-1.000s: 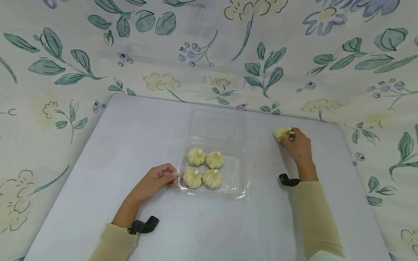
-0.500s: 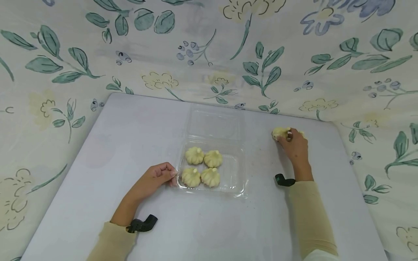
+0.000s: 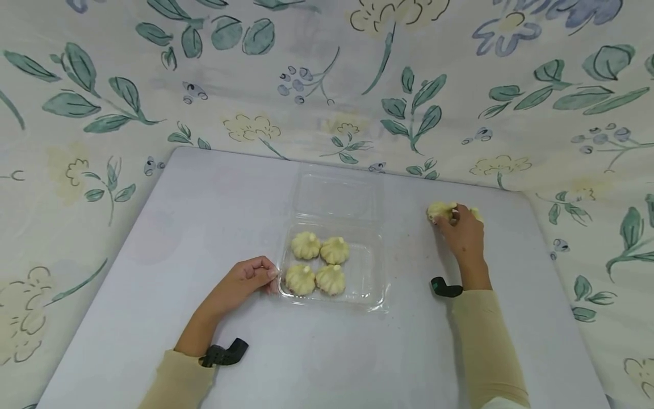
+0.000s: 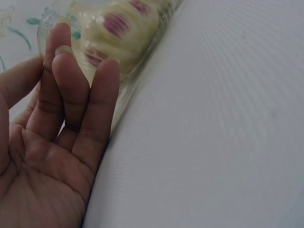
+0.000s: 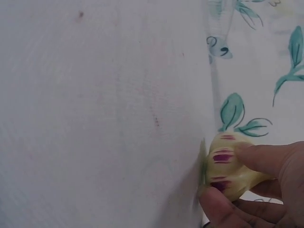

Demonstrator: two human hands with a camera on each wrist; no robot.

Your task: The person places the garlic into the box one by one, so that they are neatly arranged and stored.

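Near the table's far right, my right hand (image 3: 466,236) pinches a pale yellow garlic bulb (image 3: 439,211) between thumb and fingers. The right wrist view shows purple streaks on this garlic bulb (image 5: 222,159), close against the white surface. Part of another garlic bulb (image 3: 477,213) shows behind the hand. At the middle stands a clear plastic container (image 3: 365,272), its lid (image 3: 337,196) folded back. Several bulbs, such as this garlic bulb (image 3: 306,245), fill its left side. My left hand (image 3: 245,281) pinches the container's left rim, other fingers (image 4: 102,90) loosely bent beside it.
The white table (image 3: 327,352) lies under everything. A floral cloth (image 3: 306,74) rises behind its far edge and surrounds the sides. Each wrist carries a small black camera mount (image 3: 225,353).
The right hand has drawn back very slightly, and a little more of the garlic bulb behind it shows. The left hand and the container stay in place.
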